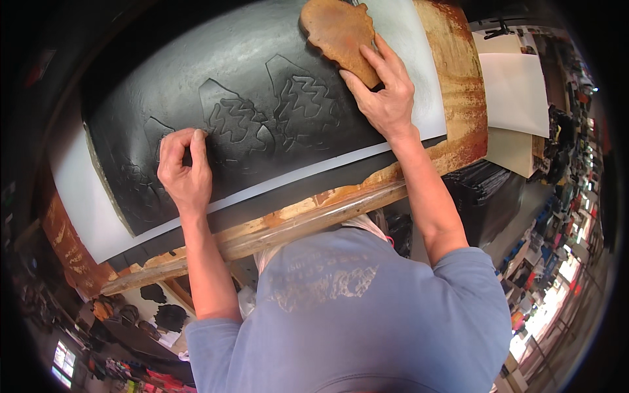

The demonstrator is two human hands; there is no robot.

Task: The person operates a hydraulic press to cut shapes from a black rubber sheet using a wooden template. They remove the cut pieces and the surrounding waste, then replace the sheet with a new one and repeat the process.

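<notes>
At two o'clock on the grooved black sheet (252,92), the right hand (391,99) clamps the narrow end of a wavy-edged brown slab (337,33), while at seven o'clock the left hand (180,171) curls, whether gripping anything I cannot tell.

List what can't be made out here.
Head view:
Left hand: anything pinched is hidden by its fingers.
Zigzag pattern on the black sheet: partly covered by that hand.
Brown contoured block: far end cut off by top edge.
Background goods, right: blurred, too small.
</notes>
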